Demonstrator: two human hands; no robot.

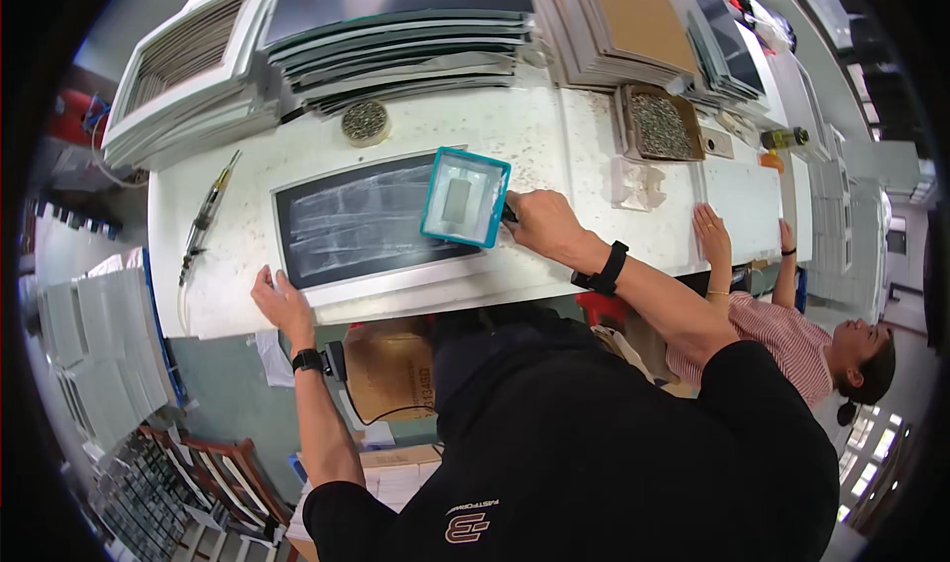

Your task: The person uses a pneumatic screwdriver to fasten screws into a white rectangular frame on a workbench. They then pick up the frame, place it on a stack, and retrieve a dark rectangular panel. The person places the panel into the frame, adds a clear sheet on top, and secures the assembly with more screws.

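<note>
A white-framed dark panel (356, 228) lies flat on the white workbench (554, 137), its glass streaked with pale smears. My right hand (542, 223) grips the handle of a teal-rimmed rectangular pad tool (465, 197) that rests on the panel's right end. My left hand (280, 300) presses on the frame's near left corner at the bench edge. Both wrists wear black bands.
Stacks of dark panels (396, 38), white frames (188, 67) and brown boards (633, 23) line the back. A round tin (365, 122) and a tray of small screws (661, 124) sit nearby. A pneumatic tool (206, 216) lies left. Another person's hands (712, 234) rest on the bench at right.
</note>
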